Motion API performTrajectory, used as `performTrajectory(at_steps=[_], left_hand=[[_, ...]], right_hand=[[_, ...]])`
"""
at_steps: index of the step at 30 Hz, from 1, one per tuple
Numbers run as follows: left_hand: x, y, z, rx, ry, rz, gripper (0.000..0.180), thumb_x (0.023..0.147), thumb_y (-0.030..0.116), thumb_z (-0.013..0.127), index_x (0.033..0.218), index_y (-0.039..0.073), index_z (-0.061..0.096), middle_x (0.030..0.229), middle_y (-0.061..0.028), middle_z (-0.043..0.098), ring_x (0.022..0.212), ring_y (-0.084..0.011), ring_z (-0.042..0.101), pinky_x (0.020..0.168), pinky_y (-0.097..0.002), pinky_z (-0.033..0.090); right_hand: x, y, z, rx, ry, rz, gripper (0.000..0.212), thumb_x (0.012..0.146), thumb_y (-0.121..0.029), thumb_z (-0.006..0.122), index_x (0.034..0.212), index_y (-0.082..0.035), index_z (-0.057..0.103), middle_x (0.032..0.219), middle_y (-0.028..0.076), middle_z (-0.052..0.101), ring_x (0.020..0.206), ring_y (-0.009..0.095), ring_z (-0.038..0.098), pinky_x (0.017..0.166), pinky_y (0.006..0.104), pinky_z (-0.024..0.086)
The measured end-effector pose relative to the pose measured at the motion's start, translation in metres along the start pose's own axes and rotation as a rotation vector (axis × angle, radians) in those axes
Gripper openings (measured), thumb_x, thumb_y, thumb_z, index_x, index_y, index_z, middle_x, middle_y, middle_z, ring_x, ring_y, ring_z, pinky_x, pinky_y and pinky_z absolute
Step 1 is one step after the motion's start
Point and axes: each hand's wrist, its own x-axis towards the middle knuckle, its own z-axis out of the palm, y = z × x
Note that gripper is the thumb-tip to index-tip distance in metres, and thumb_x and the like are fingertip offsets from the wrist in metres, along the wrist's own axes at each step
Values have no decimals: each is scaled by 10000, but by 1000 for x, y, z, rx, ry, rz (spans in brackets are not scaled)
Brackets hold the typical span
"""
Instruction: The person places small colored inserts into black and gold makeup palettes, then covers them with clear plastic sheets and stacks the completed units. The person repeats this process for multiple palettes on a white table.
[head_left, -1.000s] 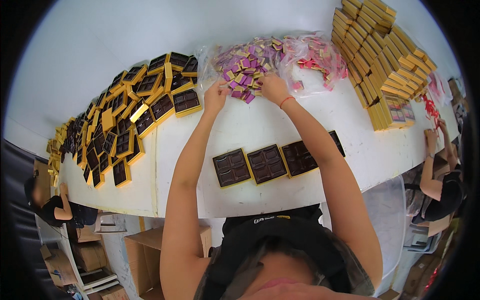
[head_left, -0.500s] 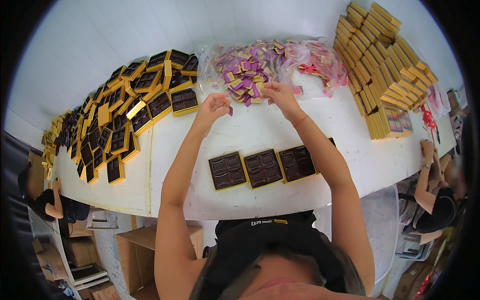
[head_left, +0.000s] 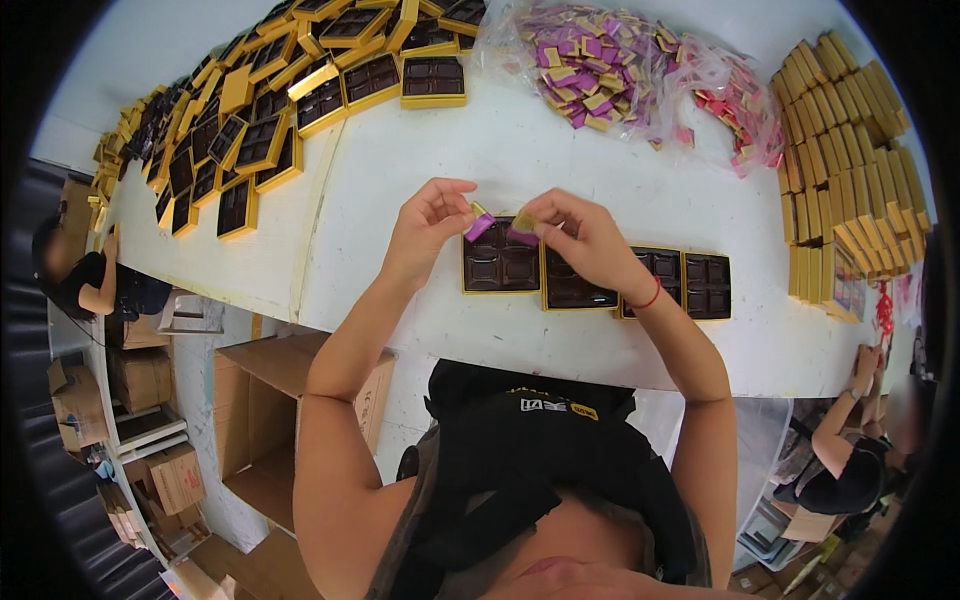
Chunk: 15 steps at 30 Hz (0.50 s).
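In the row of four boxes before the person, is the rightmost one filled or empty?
Empty: the rightmost box shows only its bare dark insert, with nothing lying in it.

Right wrist: a thin red cord (head_left: pixel 650 294) is circling it;
Arms (head_left: pixel 345 345): both are showing bare;
Chest: a black garment (head_left: pixel 500 435) is covering it, white and yellow markings (head_left: pixel 556 406) standing out;
Shoulders: greyish edging (head_left: pixel 405 520) is bordering the black.

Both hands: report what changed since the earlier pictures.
The left hand and right hand have drawn back from the purple pile to the far edge of the leftmost box in the near row. Each now pinches a purple-and-gold piece. The row remains lined up.
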Motion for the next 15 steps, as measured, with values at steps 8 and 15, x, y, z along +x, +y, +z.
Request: performTrajectory(at_steps=[8, 15], left_hand=[[-1, -14, 6, 713, -118, 329, 252, 798, -17, 684, 1037, 53, 647, 1021, -99, 649, 944, -229, 598, 931, -351, 451], [-40, -16, 9, 1010, -141, 444, 825, 715, 220, 840, 1424, 56, 452, 1433, -166, 482, 1362, -371, 396, 1130, -447, 320]], right_hand=[[-24, 11, 24, -268, 9, -50, 197, 886, 14, 634, 1070, -51, 665, 846, 92, 620, 666, 161, 570, 645, 284, 483], [-32, 11, 27, -600, -28, -318, 237, 783, -6, 655, 1012, -60, 683, 951, 103, 631, 890, 272, 601, 736, 364, 503]])
